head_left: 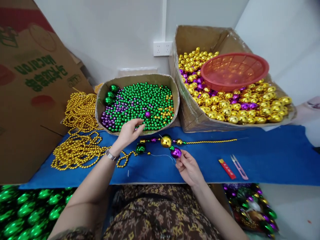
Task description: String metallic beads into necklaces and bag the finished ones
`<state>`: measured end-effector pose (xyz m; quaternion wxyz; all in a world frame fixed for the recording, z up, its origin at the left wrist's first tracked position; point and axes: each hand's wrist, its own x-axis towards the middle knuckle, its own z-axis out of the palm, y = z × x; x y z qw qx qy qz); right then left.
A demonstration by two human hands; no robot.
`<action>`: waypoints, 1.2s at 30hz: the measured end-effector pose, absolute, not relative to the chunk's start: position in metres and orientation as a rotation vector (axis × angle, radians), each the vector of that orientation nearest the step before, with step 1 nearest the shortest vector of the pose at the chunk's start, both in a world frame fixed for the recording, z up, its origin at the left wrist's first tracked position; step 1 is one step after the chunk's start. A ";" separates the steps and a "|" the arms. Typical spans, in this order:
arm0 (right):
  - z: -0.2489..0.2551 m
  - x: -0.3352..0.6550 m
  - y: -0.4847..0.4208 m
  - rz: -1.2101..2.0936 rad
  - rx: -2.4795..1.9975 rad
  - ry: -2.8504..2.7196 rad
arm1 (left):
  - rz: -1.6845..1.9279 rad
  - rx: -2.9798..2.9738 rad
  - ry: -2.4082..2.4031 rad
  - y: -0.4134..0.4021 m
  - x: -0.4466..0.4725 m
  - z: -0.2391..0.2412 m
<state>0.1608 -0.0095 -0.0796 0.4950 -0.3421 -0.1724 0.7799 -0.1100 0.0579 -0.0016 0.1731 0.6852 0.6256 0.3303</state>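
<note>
The bead strand (190, 142) lies on the blue table (275, 156), its long axis running from 9 to 3 o'clock, just in front of both hands. The right hand (188, 166) is nearer to it: its fingertips are pressed together on the purple ball (176, 152), at 11 o'clock from the palm. The left hand (130, 131) reaches over the rim of the round box (175, 100), fingers loosely curled and closing on small green beads (142, 100) at 1 o'clock. A gold ball (166, 141) sits between the hands.
</note>
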 end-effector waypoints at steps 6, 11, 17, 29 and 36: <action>-0.079 0.160 -0.010 1.888 -0.825 -0.439 | 0.000 2.235 1.980 0.094 -0.139 -0.011; -0.079 0.161 -0.011 1.849 -0.856 -0.486 | 0.139 2.230 1.968 0.099 -0.135 -0.009; -0.081 0.159 -0.011 1.760 -0.910 -0.556 | 1.218 1.203 1.292 0.061 -0.102 0.000; -0.077 0.159 -0.013 1.668 -0.962 -0.618 | 1.264 0.642 0.924 0.031 -0.064 -0.007; -0.077 0.158 -0.013 1.675 -0.959 -0.628 | 1.327 0.636 0.937 0.027 -0.059 -0.012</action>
